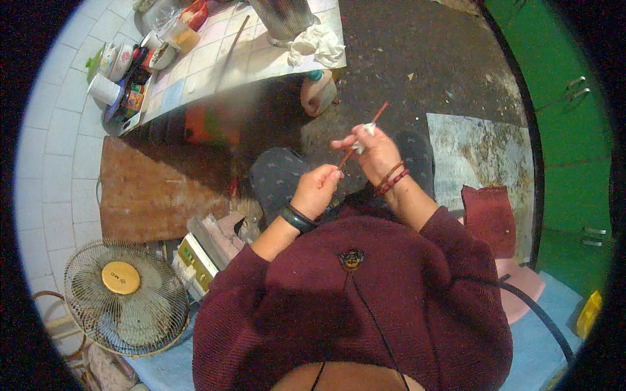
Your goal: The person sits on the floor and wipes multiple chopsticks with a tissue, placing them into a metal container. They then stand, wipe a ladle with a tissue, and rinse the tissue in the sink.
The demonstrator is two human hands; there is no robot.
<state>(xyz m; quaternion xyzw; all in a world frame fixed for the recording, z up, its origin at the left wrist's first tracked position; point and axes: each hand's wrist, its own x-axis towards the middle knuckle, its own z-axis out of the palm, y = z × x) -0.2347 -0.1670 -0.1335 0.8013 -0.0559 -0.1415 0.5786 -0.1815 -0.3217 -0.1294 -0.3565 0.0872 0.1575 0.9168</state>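
A thin reddish-brown stick (381, 112) slants across both hands above the lap. My left hand (317, 189), with a dark bangle at the wrist, pinches its lower end between thumb and fingers. My right hand (375, 150), wearing two reddish bracelets, closes around the upper part through a crumpled white tissue (361, 141). The stick's top end sticks out beyond the right hand. Some of the right fingers are spread away from it.
Ahead stands a table with a tiled-pattern cover (210, 63), bearing a metal mesh basket (286, 19), white cloth (318, 46), another stick (239, 34) and bowls (164, 56). A plastic jug (318, 93) is beneath its edge. A fan (127, 298) is at left, green cabinets (577, 132) at right.
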